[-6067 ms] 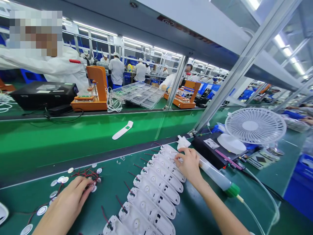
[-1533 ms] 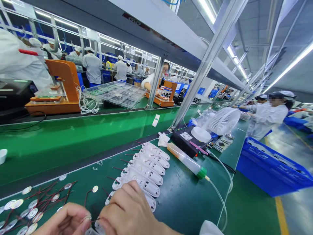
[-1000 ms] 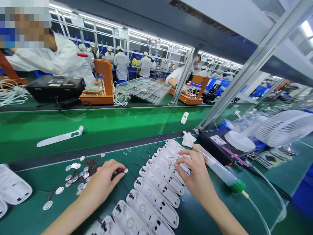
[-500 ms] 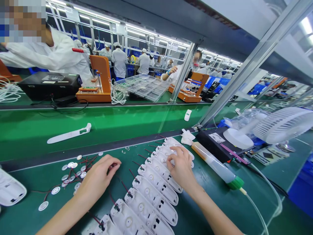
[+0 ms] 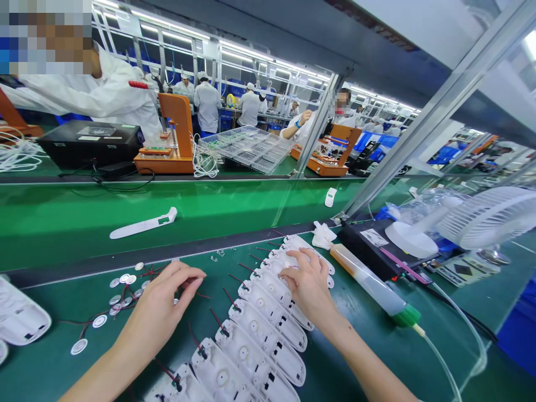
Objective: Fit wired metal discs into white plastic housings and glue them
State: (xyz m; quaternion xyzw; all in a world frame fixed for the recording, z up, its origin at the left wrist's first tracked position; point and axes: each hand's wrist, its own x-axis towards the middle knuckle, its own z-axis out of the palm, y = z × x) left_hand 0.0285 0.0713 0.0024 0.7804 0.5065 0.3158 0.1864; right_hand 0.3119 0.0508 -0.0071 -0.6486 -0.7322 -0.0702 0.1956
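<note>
My left hand [image 5: 170,296] hovers over the left part of the green bench, thumb and fingertips pinched together; whatever they may hold is hidden. Beside and beneath it lie several small round discs [image 5: 99,321] with thin dark red wires. My right hand [image 5: 307,282] reaches to the far part of a row of white plastic shells [image 5: 253,326], its thumb and index finger closed together over one shell. I cannot make out what is between them. The shells lie side by side, open side up, each with a ring inside and red-black wires at its left end.
A large tube [image 5: 368,282] with a green cap and hose lies right of the shells, near crumpled white tissue [image 5: 323,235] and a white fan [image 5: 481,218]. More white shells [image 5: 23,312] sit at far left. A conveyor [image 5: 234,206] carries white parts [image 5: 144,226]; co-workers sit beyond.
The white parts on the conveyor have shifted right. My left hand has moved slightly left and tilted, showing a disc and wire under it. My right hand stays over the shells, fingertips slightly further left.
</note>
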